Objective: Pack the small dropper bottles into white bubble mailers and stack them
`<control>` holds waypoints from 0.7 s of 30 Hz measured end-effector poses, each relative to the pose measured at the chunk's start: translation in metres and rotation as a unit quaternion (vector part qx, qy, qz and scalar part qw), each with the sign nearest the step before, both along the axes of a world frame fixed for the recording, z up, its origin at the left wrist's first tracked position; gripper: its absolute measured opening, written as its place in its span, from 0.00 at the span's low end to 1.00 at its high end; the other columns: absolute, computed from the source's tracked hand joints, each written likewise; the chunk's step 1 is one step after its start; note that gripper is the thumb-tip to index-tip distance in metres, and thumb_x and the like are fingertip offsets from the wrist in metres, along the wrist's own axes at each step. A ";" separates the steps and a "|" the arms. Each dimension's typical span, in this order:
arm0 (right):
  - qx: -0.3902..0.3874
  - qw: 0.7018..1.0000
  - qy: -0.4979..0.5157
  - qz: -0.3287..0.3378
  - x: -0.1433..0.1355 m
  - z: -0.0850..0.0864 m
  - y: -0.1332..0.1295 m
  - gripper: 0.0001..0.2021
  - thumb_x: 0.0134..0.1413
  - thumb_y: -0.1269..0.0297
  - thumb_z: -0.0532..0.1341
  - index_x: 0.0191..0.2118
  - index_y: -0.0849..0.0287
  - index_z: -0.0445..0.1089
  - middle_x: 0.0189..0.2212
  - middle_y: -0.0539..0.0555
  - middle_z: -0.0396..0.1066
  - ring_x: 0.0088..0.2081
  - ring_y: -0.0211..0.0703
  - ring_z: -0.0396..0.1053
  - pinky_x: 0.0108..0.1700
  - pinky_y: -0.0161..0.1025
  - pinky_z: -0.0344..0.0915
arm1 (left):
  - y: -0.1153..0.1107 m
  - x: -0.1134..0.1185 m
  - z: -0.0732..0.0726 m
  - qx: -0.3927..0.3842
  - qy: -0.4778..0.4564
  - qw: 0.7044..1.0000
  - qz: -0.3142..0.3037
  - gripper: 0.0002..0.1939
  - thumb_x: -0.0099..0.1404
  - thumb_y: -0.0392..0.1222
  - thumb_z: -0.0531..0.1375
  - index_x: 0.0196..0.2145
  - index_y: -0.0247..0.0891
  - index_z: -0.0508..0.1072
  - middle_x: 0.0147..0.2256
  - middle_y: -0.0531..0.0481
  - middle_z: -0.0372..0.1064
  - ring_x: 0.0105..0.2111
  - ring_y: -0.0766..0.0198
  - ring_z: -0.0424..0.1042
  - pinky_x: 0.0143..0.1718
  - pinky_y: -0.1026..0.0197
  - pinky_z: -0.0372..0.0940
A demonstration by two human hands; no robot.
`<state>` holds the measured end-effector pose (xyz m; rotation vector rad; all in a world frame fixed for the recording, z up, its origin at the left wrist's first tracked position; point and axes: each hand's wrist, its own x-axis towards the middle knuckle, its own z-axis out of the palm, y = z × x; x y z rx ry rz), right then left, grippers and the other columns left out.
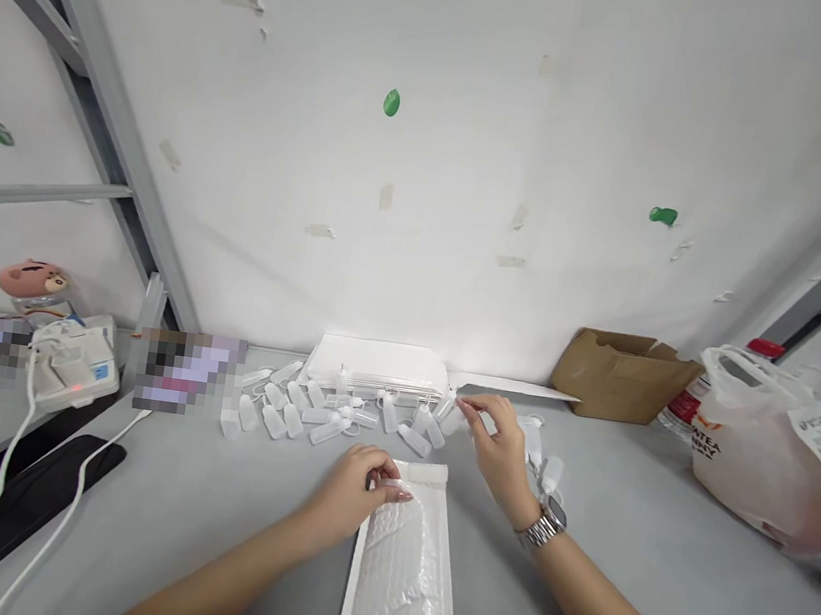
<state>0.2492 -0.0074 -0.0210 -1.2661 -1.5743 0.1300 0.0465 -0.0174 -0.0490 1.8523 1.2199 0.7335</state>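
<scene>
A white bubble mailer [406, 569] lies lengthwise on the grey table in front of me. My left hand [357, 487] is closed at its far end, thumb and fingers pinching the edge near the opening. Farther forward, my right hand [502, 451] has thumb and forefinger pinched at a small translucent plastic bottle [450, 418], partly blurred against the things behind it. Several similar bottles [274, 421] with thin loops are scattered to the left. A few more bottles [552, 474] lie beyond my right wrist, which wears a metal watch [546, 523].
Behind the bottles rests a stack of white mailers [377, 366] against the wall. An open cardboard box [617, 375] and a full plastic bag [768, 466] stand at right. A white power strip [74, 364], cables, a black pad [20, 518] and a blurred-out device [190, 372] occupy the left.
</scene>
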 end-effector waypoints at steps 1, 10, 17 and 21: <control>-0.017 0.999 0.021 0.024 -0.004 0.002 -0.005 0.08 0.55 0.61 0.55 0.32 0.56 0.69 0.31 0.53 0.70 0.35 0.44 0.65 0.39 0.42 0.61 | 0.000 0.000 0.000 0.003 -0.002 1.000 0.001 0.13 0.47 0.49 0.64 0.24 0.38 0.70 0.28 0.51 0.65 0.32 0.61 0.62 0.33 0.62 0.56; -0.268 0.942 0.105 0.171 -0.032 -0.008 -0.022 0.05 0.48 0.63 0.59 0.28 0.59 0.67 0.21 0.47 0.66 0.26 0.37 0.64 0.31 0.36 0.61 | -0.007 0.001 0.012 0.024 -0.032 0.999 0.013 0.10 0.48 0.47 0.64 0.24 0.39 0.69 0.29 0.51 0.66 0.34 0.61 0.63 0.35 0.62 0.57; -0.265 0.949 0.025 0.167 -0.013 0.008 -0.022 0.05 0.49 0.65 0.58 0.26 0.59 0.68 0.23 0.49 0.68 0.28 0.38 0.65 0.33 0.36 0.61 | -0.009 0.001 0.016 0.004 -0.022 1.000 -0.005 0.10 0.48 0.46 0.64 0.23 0.38 0.70 0.28 0.52 0.65 0.33 0.62 0.62 0.35 0.62 0.56; -0.292 0.929 0.013 0.228 -0.009 0.013 -0.027 0.05 0.49 0.68 0.57 0.25 0.58 0.68 0.22 0.49 0.69 0.28 0.38 0.66 0.34 0.37 0.62 | -0.011 0.002 0.017 0.003 -0.020 1.000 -0.011 0.10 0.47 0.46 0.64 0.23 0.39 0.70 0.27 0.52 0.66 0.34 0.61 0.62 0.35 0.62 0.56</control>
